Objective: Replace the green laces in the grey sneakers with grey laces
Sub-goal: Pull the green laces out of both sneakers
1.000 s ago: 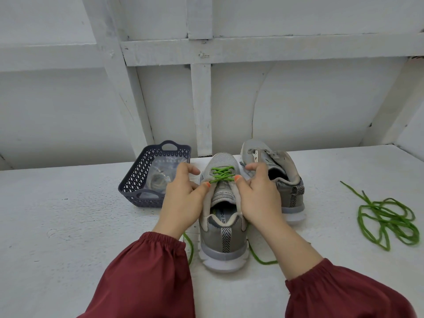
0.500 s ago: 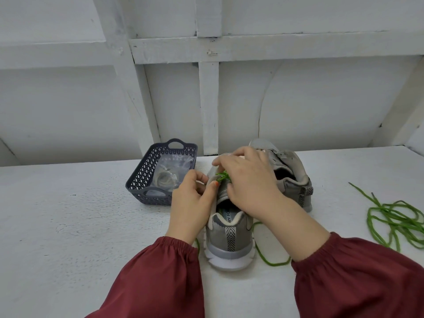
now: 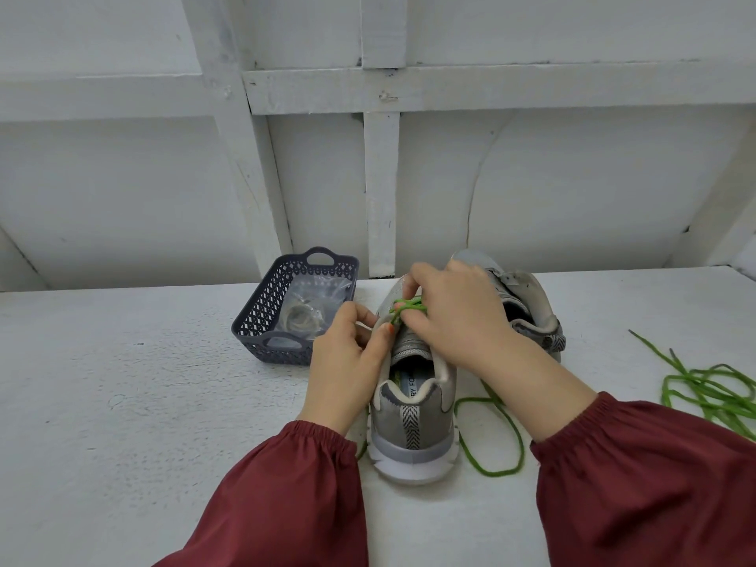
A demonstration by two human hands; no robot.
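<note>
White painted table point(image 3: 122, 423) runs back to a white plank wall point(image 3: 122, 198), with bare room on the left and near side. Two grey sneakers stand mid-table, heels near. The left hand point(image 3: 347, 362) grips the left edge of the near sneaker point(image 3: 413, 439), and the right hand point(image 3: 462, 321) pinches the green lace point(image 3: 405, 308) at its front eyelets. That lace's tail loops on the table to the right. The far sneaker point(image 3: 527, 308) stands just right of it, partly behind the right hand. A second green lace point(image 3: 712, 386) lies heaped by the right edge. The dark basket point(image 3: 262, 345) far left holds a clear bag point(image 3: 311, 304) with a pale coil, too blurred to name. The insole shows "RY FO".
</note>
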